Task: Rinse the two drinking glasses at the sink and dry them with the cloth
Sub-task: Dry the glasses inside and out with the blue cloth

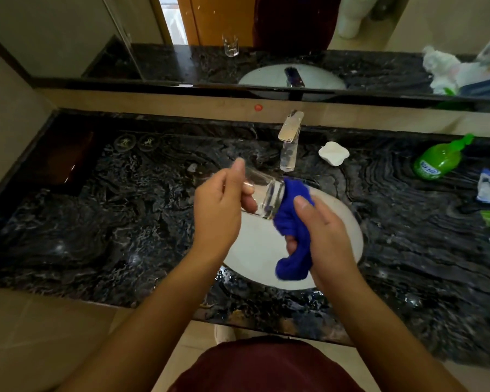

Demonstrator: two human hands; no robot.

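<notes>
So we've got our left hand [224,205] wrapped around a clear drinking glass [262,198], tipped on its side over the white oval sink basin [348,227], base toward the left, mouth pointing right. Thumb's up on top, fingers curled underneath, so it's a proper hold. Our right hand [320,230] is bunched tight around a bright blue cloth [290,222], and the top of that cloth is pressed against the glass's mouth, maybe partly stuffed inside, hard to say through the blur.

We only see the second glass [230,46] as a mirror reflection above the backsplash. The real one must be on the black marble counter [125,210] somewhere, but we can't spot it directly.

What worries us: the glass is probably wet and slick, and a twist of the cloth pushes against a one-handed hold. If it slips, it drops straight into the hard basin or knocks the chrome faucet [290,140] just behind it. Pushing the cloth in too hard could also lever the glass out of our fingers. The cloth's lower tail hangs over the basin too, so it could pick up water and just smear things.
</notes>
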